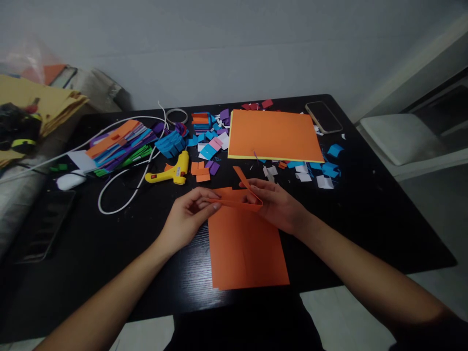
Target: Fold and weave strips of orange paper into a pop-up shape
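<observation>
A narrow folded orange paper strip [237, 203] is held between both hands, above a larger orange sheet [246, 248] lying on the black table. My left hand [190, 212] pinches the strip's left end between thumb and fingers. At the strip's right end, my right hand [280, 204] grips it where it bends sharply, and a short part sticks up toward the upper left. Parts of the right fingers are hidden behind the paper.
Beyond the hands, a yellow glue gun [170, 170] lies beside a looped white cable [100, 195]. Orange and yellow sheets [276, 135] lie among small coloured paper pieces [208, 148]. A phone [323, 117] rests at the back right of the black table [365, 219].
</observation>
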A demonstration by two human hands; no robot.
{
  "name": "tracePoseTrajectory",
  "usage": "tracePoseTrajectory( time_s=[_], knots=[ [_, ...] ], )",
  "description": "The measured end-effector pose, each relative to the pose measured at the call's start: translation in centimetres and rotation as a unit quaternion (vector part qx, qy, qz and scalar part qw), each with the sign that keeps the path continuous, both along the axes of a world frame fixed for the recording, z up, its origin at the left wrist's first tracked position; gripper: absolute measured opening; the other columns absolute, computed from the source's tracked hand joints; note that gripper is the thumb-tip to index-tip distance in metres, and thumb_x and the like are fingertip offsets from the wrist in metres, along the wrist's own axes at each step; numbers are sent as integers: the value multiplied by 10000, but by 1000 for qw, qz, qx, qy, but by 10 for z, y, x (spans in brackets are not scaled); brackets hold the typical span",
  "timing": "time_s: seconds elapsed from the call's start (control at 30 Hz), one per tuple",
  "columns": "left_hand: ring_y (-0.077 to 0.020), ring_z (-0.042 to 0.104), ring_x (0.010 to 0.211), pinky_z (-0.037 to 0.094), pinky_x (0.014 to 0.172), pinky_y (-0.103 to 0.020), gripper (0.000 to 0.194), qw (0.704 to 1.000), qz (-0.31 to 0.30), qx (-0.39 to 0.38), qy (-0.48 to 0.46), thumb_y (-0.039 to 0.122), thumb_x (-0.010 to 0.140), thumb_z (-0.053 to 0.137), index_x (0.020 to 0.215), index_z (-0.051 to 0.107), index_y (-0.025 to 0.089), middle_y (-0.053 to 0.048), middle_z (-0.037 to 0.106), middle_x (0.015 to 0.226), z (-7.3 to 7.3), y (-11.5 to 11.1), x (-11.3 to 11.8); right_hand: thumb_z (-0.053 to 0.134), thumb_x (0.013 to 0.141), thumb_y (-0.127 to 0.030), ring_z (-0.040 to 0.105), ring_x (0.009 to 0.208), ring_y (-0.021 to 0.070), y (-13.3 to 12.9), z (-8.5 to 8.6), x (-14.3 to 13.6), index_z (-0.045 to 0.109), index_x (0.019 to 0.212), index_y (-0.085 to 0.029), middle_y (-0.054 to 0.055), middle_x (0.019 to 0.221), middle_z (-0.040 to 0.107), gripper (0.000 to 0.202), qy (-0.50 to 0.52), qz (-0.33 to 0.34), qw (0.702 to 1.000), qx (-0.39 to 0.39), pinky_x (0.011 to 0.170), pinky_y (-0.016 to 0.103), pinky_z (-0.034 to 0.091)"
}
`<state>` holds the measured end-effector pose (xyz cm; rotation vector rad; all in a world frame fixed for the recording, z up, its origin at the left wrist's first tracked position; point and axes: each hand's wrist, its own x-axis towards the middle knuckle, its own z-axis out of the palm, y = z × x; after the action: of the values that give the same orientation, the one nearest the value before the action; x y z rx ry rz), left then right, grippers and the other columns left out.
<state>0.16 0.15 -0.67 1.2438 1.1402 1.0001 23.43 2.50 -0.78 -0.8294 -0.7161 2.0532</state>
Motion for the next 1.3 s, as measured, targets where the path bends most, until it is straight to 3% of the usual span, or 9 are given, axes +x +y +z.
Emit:
tracePoseTrajectory(
  time_s=[0.1,0.27,0.53,0.73,0.87,1.03,1.2,1.3],
  knots=[
    [-124,679,764,549,711,-222,183,1000,-2,-8,6,278,801,839,892,732,161,-22,743,845,-1,0,0,844,796,-335,708,790,127,1,1,0,704,863,-226,-50,732,671,190,10,-25,1000,-10,845,267,555],
    [-114,658,717,531,671,-213,181,1000,-6,-2,-1,272,783,854,879,744,165,-18,734,812,-1,0,-1,842,793,-339,721,699,123,2,0,1,686,864,-222,-42,769,717,207,2,-41,999,-29,747,251,581],
    [-140,686,730,561,701,-246,202,1000,-11,1,2,303,793,850,904,767,156,-43,753,813,1,1,-4,887,743,-322,695,622,116,1,1,0,696,853,-205,-40,730,704,250,14,1,998,-55,658,250,609],
    [-141,681,783,557,722,-240,136,999,-26,35,13,270,809,839,895,782,182,-47,741,893,2,2,-4,889,752,-266,574,478,34,-1,1,2,718,885,-200,-69,726,694,227,22,-6,997,-72,631,194,576],
    [-228,692,1054,571,919,-334,103,995,-44,84,30,278,816,834,859,792,194,-104,734,1091,5,3,-7,858,793,-282,562,476,47,-4,-1,2,721,960,-207,-58,702,702,228,-1,26,998,-62,557,189,520],
    [-307,576,1347,479,1127,-476,69,990,-67,119,39,265,814,837,847,794,222,-116,657,1400,9,2,-11,834,810,-267,533,446,48,-7,-2,0,729,983,-209,-46,735,726,210,4,78,995,-62,547,209,516],
    [-303,581,1365,495,1117,-473,46,989,-93,112,11,208,832,822,849,783,227,-101,645,1450,10,0,-9,812,833,-240,569,479,56,-11,-4,-3,748,1067,-225,-33,785,717,243,21,169,983,-73,537,205,507],
    [-269,671,1240,541,1052,-414,52,990,-97,100,-11,190,837,818,860,778,213,-107,724,1322,9,-4,-6,838,808,-243,580,515,70,-13,-6,-6,757,1028,-226,-42,747,675,235,17,178,980,-84,533,202,507]
  ],
)
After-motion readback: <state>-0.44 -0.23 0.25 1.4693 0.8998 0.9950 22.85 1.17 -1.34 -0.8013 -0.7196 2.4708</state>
